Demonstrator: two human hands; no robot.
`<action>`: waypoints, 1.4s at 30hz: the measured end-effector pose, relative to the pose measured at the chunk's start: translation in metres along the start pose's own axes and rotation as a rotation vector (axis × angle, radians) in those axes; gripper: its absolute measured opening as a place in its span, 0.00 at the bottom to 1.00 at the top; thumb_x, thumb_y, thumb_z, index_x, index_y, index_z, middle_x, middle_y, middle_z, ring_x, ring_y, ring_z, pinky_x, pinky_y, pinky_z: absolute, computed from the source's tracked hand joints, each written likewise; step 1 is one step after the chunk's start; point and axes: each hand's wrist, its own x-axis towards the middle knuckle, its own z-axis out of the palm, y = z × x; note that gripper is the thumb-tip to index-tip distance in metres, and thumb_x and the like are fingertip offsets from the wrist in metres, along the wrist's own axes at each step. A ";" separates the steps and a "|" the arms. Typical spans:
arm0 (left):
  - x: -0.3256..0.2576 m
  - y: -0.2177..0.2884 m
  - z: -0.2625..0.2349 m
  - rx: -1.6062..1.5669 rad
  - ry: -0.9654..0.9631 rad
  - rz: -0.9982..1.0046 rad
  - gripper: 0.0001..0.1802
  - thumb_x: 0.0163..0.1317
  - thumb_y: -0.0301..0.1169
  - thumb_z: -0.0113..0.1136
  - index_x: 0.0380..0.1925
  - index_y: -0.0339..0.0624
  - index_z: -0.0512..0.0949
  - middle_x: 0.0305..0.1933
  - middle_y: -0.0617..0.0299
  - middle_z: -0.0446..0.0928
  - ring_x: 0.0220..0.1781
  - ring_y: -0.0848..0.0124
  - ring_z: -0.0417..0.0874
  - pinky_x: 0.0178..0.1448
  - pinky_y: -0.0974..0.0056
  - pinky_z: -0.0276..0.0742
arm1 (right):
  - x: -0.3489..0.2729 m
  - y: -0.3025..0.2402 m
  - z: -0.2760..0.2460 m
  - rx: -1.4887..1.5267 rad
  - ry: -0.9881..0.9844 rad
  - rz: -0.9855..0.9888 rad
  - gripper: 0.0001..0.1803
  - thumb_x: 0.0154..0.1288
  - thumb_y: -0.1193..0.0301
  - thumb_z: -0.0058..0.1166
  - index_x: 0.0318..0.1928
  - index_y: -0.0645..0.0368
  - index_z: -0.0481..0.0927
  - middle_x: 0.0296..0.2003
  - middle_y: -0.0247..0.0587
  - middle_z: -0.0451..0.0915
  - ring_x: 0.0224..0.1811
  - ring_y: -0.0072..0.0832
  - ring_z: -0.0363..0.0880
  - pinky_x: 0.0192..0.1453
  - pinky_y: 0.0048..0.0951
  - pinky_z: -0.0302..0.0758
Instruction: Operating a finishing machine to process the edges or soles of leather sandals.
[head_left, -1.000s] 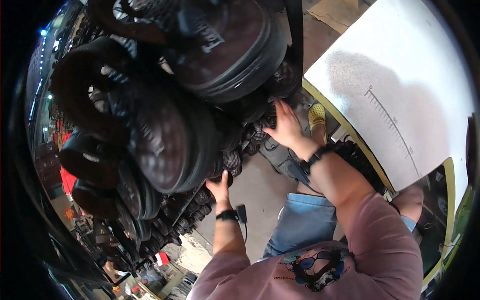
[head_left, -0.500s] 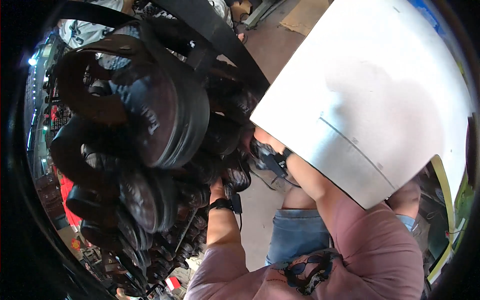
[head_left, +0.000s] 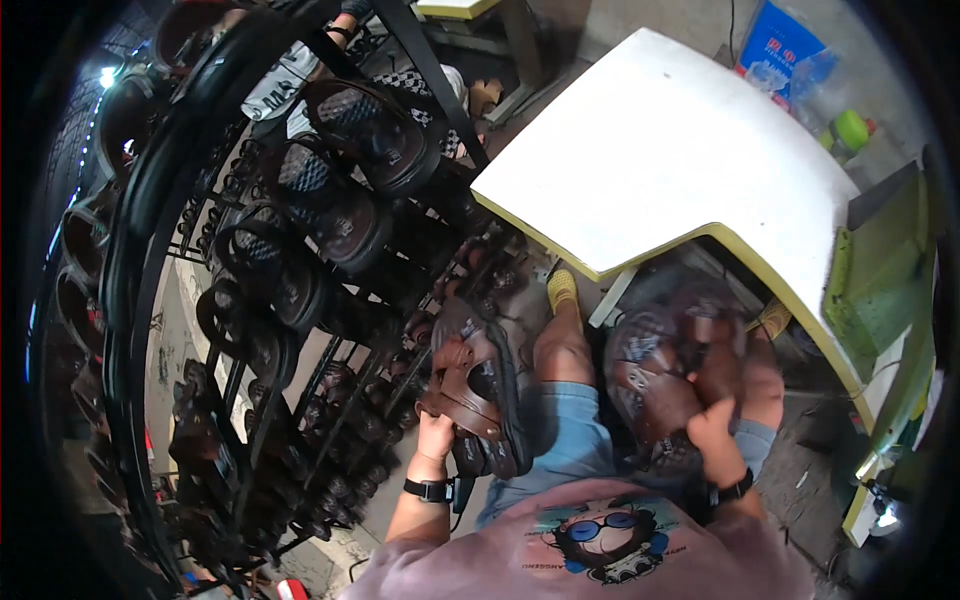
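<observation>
My left hand (head_left: 434,437) is closed on the brown strap of a pair of dark-soled sandals (head_left: 478,350), held upright just left of my thigh. Over my other leg, my right hand (head_left: 711,428) grips more brown sandals (head_left: 645,375) with a woven-pattern footbed. Motion blurs that bunch, so how many it holds is hard to tell. Part of the fingers of both hands is hidden behind the sandals. To the left of my hands, brown sandals (head_left: 345,220) hang in rows on a black metal rack (head_left: 125,300).
A white table (head_left: 670,140) with a yellow edge stands ahead and to the right. At its far side are a blue packet (head_left: 785,55) and a green-capped item (head_left: 851,130). Green panels (head_left: 880,290) rise at the right. Beyond the rack, another person's arm and patterned clothing show.
Both hands have come away from the rack with sandals in them, the right one swinging across to the right. My view has shifted; the table's white top and the rack now appear farther off.
</observation>
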 end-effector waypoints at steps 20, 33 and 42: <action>0.101 0.151 0.211 1.129 0.028 1.220 0.31 0.41 0.20 0.62 0.53 0.38 0.79 0.57 0.49 0.80 0.58 0.53 0.81 0.64 0.53 0.75 | 0.011 -0.035 -0.068 -0.210 0.134 -0.402 0.32 0.60 0.70 0.62 0.64 0.63 0.70 0.60 0.55 0.72 0.63 0.50 0.71 0.68 0.44 0.68; -0.138 0.217 0.326 -0.057 -1.095 0.593 0.31 0.49 0.31 0.76 0.54 0.29 0.78 0.58 0.48 0.79 0.55 0.67 0.82 0.60 0.60 0.77 | -0.105 -0.061 -0.188 0.456 -0.102 -0.296 0.44 0.32 0.50 0.84 0.47 0.63 0.77 0.39 0.40 0.81 0.41 0.32 0.82 0.45 0.31 0.78; -0.184 0.155 0.410 -0.227 -0.946 0.114 0.19 0.62 0.22 0.64 0.55 0.34 0.77 0.52 0.62 0.81 0.52 0.76 0.78 0.59 0.66 0.75 | -0.166 -0.066 -0.256 -0.133 0.114 -0.541 0.33 0.45 0.53 0.77 0.45 0.62 0.79 0.46 0.40 0.84 0.46 0.34 0.84 0.53 0.37 0.78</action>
